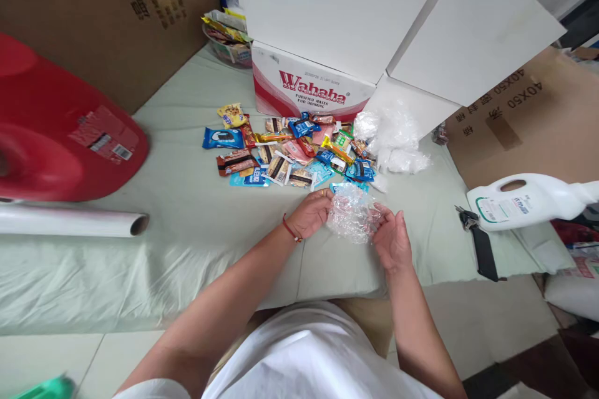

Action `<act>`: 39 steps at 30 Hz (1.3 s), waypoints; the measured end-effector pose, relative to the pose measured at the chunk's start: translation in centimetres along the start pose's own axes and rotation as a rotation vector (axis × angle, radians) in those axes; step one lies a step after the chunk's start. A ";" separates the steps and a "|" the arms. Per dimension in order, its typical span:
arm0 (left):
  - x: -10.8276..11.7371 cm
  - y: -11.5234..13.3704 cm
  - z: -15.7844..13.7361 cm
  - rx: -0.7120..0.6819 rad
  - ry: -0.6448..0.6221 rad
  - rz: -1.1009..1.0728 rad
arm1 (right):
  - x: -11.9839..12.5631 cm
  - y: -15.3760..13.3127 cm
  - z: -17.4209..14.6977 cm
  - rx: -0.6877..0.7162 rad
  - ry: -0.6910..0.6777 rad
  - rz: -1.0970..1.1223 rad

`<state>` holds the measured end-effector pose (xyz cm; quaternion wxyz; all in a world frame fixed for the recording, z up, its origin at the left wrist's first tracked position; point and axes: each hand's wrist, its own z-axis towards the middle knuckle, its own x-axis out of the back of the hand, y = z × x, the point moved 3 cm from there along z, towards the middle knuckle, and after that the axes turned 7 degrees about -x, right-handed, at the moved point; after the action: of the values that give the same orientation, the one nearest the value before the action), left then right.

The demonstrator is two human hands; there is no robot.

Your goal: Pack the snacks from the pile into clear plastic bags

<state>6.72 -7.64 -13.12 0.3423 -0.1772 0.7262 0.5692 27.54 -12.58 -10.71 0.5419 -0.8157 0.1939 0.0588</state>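
A piece of crinkled clear plastic (353, 215) hangs between my hands above the near part of the cloth; I cannot tell if it is a bag or film. My left hand (312, 213) pinches its left edge, fingers pressed together. At the opposite edge, my right hand (392, 242) touches the plastic with its fingertips, its thumb apart and palm turned inward. Just beyond lies a heap of small wrapped snacks (304, 153), including a blue packet (222, 138) and a yellow packet (231, 115). More crumpled clear plastic (393, 137) is piled to their right.
A white-and-red Wahaha carton (316, 84) stands behind the snacks. At left are a red jug (60, 131) and a white roll (70, 220). A white bottle (519, 201) and a black-handled tool (482, 249) lie right. Pale green cloth (187, 262) covers the surface.
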 end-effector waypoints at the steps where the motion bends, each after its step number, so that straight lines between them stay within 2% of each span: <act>1: 0.0 -0.1 0.1 0.000 -0.001 0.015 | -0.2 -0.3 0.1 0.006 0.000 -0.040; 3: -0.1 -0.2 0.2 -0.018 0.012 0.042 | -0.7 -0.8 0.3 0.061 0.020 -0.152; 4: -0.1 -0.1 0.1 -0.061 0.057 0.089 | -0.9 -1.0 0.3 0.103 0.041 -0.196; 7: -0.1 1.0 -1.1 -0.316 0.337 0.406 | -1.3 -1.1 0.2 0.200 0.120 -0.209; 8: -0.4 1.3 -1.8 -0.389 0.403 0.525 | -1.4 -1.1 0.1 0.222 0.142 -0.193; 9: -0.9 1.5 -2.6 -0.422 0.412 0.616 | -1.4 -1.0 -0.1 0.244 0.162 -0.184; 11: -2.4 1.3 -4.0 -0.347 0.285 0.664 | -1.6 -0.7 -0.5 0.282 0.180 -0.190; 14: -4.5 0.0 -5.3 -0.093 0.133 0.506 | -2.6 -0.2 -1.3 0.307 0.129 -0.268; 16: -5.2 -0.8 -5.4 0.004 0.151 0.336 | -3.4 0.2 -1.9 0.312 0.072 -0.334; 19: -5.1 -1.2 -4.9 -0.039 0.260 0.139 | -4.1 0.7 -2.6 0.309 0.056 -0.373; 21: -4.5 -1.1 -4.7 -0.081 0.329 0.033 | -3.8 0.7 -2.8 0.299 0.127 -0.346; 25: -3.1 -0.8 -4.9 -0.075 0.393 -0.110 | -2.1 0.2 -2.5 0.251 0.271 -0.257; 27: -2.2 -0.6 -5.0 -0.122 0.476 -0.070 | -1.2 -0.2 -2.4 0.220 0.289 -0.248; 31: 0.0 0.7 -5.1 -0.271 0.643 0.202 | 0.3 -0.7 -2.5 0.152 0.286 -0.298; 33: 0.8 1.4 -5.0 -0.225 0.646 0.282 | 1.2 -0.7 -2.5 0.114 0.276 -0.347; 36: 1.7 2.4 -4.9 -0.058 0.596 0.307 | 2.9 -0.6 -2.0 0.063 0.255 -0.457; 38: 1.9 2.9 -5.0 0.011 0.577 0.289 | 4.2 -0.9 -1.6 0.112 0.287 -0.616; 39: 1.9 3.0 -5.0 0.031 0.576 0.281 | 4.6 -1.2 -1.6 0.191 0.332 -0.724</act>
<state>1.92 -11.23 -11.76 0.0431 -0.2237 0.8193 0.5261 32.04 -14.76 -10.40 0.5622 -0.7756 -0.0163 -0.2865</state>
